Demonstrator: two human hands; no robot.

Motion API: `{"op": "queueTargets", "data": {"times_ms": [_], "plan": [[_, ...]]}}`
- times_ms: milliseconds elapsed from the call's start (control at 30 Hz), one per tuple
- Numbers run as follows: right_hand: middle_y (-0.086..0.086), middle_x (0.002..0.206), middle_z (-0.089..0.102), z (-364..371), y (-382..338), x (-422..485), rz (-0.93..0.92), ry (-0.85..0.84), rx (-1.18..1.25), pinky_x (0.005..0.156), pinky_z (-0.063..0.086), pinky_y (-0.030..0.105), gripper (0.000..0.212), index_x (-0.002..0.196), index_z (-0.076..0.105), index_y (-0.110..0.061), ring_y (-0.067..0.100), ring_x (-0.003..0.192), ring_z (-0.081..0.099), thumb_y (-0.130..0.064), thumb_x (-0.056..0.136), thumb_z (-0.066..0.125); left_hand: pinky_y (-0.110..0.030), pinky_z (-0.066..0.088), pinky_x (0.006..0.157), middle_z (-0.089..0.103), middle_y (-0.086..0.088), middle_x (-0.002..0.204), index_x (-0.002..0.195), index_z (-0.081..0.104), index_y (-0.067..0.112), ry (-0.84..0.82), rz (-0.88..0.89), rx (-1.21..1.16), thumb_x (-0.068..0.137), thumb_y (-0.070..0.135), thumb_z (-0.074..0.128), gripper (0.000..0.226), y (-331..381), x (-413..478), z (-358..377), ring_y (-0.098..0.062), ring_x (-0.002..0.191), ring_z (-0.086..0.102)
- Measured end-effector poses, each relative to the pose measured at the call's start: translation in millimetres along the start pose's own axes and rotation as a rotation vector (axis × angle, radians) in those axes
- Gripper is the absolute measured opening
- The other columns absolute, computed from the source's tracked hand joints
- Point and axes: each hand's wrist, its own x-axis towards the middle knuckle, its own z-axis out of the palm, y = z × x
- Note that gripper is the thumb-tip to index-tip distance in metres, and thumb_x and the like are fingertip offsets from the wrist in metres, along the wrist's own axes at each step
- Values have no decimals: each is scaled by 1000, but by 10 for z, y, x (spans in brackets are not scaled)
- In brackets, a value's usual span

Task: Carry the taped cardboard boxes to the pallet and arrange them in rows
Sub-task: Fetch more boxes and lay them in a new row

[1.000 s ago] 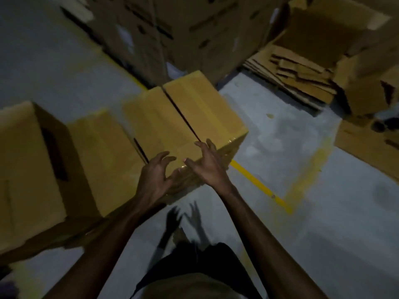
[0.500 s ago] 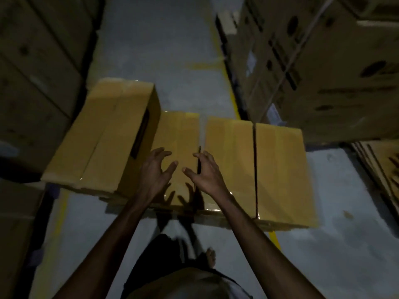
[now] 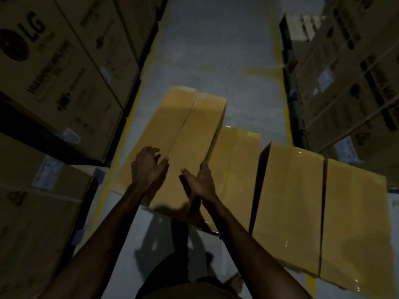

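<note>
While my left hand (image 3: 149,169) rests with fingers spread on top of the tall taped box (image 3: 185,134), my right hand (image 3: 201,182) lies along its right edge, fingers pressed together and thumb on top. A lower box (image 3: 235,169) sits just right of those fingers, and a third box (image 3: 302,201) farther right.

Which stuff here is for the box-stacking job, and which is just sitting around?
For the job: tall taped box, low middle box, right taped box, left hand, right hand.
Just sitting around: LG cartons, right-side cartons, yellow floor line.
</note>
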Motion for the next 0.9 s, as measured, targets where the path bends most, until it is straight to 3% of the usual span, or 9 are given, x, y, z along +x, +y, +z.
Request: {"op": "queueTargets", "data": {"times_ms": [133,233,300,400,533,667,767,900], "plan": [[7,173,12,281,-169,241,133,99,142,122,31,44,114,165,-3,-18,33,154,26,-65,89,68,-56,36,108,46,-15,150,143,52,12,-16,-49,120,96,56,60,64,-383,462,-42,-38,135,44],[12,170,22,331,-131,359,161,153,128,120,33,43,112,165,4,-13,32,153,29,-64,89,69,-58,32,112,37,-15,160,156,35,17,-72,-104,40,96,60,60,78,-637,631,50,-39,142,38],[12,168,29,316,-81,429,227,133,137,119,36,45,112,165,9,-14,34,150,34,-66,87,70,-56,32,114,43,-11,157,158,32,26,-59,-198,-98,92,66,62,83,-712,677,128,-37,141,42],[14,164,35,285,-65,503,313,111,216,115,41,45,114,165,10,-16,36,146,40,-67,84,72,-53,38,113,57,-10,145,150,44,27,-13,-372,-288,80,88,53,93,-698,722,141,-38,132,53],[14,166,33,276,-101,592,365,108,258,115,37,45,119,165,10,-17,37,148,37,-72,80,72,-47,36,112,52,-14,151,151,50,19,-91,-543,-289,85,91,37,98,-702,930,63,-38,134,51],[11,163,40,346,-118,588,384,160,364,116,34,48,132,165,9,-23,36,147,39,-80,68,75,-45,41,102,61,-22,136,137,60,9,-19,-581,-182,80,98,17,115,-476,999,16,-39,120,59],[9,162,40,277,-97,505,385,231,412,116,37,48,139,165,12,-26,35,146,41,-85,57,78,-49,44,104,63,-23,132,142,56,8,76,-502,-78,78,99,16,118,-195,898,-79,-40,119,60],[10,163,38,67,6,290,373,383,503,110,42,46,130,163,21,-24,35,144,42,-78,63,81,-50,40,109,69,-21,121,133,61,14,139,-425,-97,77,101,16,112,42,700,-83,-38,114,63]]}}
